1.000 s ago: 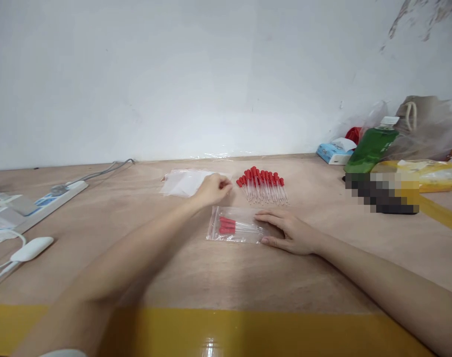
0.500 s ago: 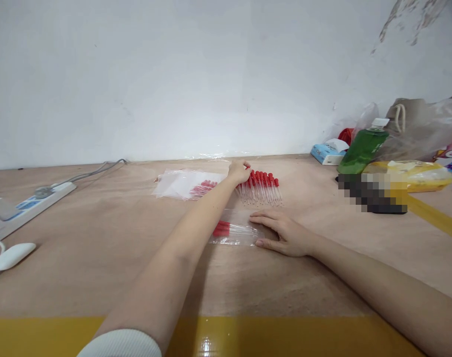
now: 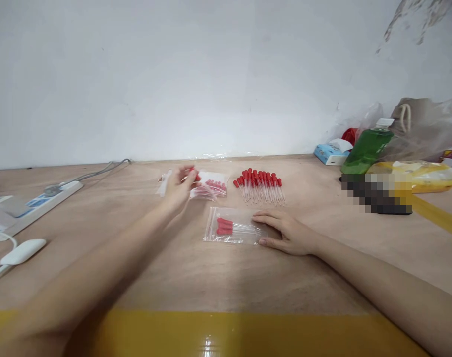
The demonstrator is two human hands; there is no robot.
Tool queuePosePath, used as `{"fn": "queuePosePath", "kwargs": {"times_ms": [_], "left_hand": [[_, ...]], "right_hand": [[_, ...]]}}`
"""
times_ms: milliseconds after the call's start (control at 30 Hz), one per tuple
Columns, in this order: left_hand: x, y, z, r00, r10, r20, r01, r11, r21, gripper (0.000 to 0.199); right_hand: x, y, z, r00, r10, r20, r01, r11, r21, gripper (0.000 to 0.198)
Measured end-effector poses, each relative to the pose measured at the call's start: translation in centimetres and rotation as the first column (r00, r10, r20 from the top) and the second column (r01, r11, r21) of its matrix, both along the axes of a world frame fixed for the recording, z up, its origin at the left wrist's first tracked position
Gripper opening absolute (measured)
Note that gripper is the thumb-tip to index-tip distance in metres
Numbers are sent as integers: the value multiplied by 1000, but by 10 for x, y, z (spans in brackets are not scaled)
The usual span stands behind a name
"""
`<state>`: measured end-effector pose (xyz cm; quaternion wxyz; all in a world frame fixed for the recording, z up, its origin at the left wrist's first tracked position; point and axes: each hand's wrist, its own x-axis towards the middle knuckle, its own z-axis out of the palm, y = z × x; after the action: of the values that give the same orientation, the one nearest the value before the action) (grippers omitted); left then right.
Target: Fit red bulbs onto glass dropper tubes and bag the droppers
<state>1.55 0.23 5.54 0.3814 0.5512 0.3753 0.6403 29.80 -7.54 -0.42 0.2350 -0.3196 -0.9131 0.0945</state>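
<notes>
My left hand [image 3: 180,186] is closed around a dropper whose red rubber bulb [image 3: 195,175] shows at the fingertips; its tube is hidden or blurred. Under and beside that hand lie clear bags [image 3: 216,184] with red-bulbed droppers inside. My right hand [image 3: 287,233] lies on the table with thumb and fingers apart, touching the right end of a clear zip bag [image 3: 211,230]. Inside this bag are a few droppers [image 3: 226,226], red bulbs to the left, clear tubes to the right. A fanned pile of loose droppers [image 3: 261,184] sits farther back, bulbs toward the wall.
On the left are a white power strip [image 3: 58,196] with a grey plug and a white cable piece [image 3: 23,252]. At right stand a tissue pack [image 3: 332,153], a green bottle [image 3: 369,148] and a yellow packet [image 3: 423,178]. Yellow tape [image 3: 285,332] runs along the front.
My left hand has moved left from the loose dropper pile to above the filled bags, carrying a dropper. My right hand stays on the zip bag, which is now in full view.
</notes>
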Motion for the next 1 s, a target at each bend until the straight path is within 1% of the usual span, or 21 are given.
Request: {"fn": "queuePosePath", "kwargs": {"times_ms": [100,133,200,333,500,600,700,833,1000], "left_hand": [[-41,-32,-17,991,132,10,-131,989,-73,24],[-49,-40,-21,986,164,16,-161,981,-105,24],[-54,-48,-28,978,201,46,-192,969,-154,23],[-45,-46,-35,972,203,121,-172,959,-226,20],[-30,-38,-42,967,214,136,-166,941,-295,20],[-21,-36,-45,971,188,150,-131,938,-322,18],[-15,-37,-46,972,182,150,-126,939,-321,18],[-15,-38,-46,971,200,134,-152,941,-303,25],[-13,-42,-46,974,178,137,-130,944,-304,26]], "right_hand": [[0,0,0,1000,1,-7,-1,1000,2,50],[0,-1,0,1000,-3,-5,3,1000,0,50],[0,-1,0,1000,-11,-1,11,1000,-3,51],[0,-1,0,1000,-2,-17,2,1000,-1,50],[0,0,-1,1000,-8,-22,7,1000,-5,50],[0,0,0,1000,-11,-10,11,1000,-4,51],[0,0,1,1000,3,-24,-3,1000,-2,50],[0,0,1,1000,9,-28,-9,1000,7,49],[-1,-1,1,1000,3,-9,-3,1000,2,49]]}}
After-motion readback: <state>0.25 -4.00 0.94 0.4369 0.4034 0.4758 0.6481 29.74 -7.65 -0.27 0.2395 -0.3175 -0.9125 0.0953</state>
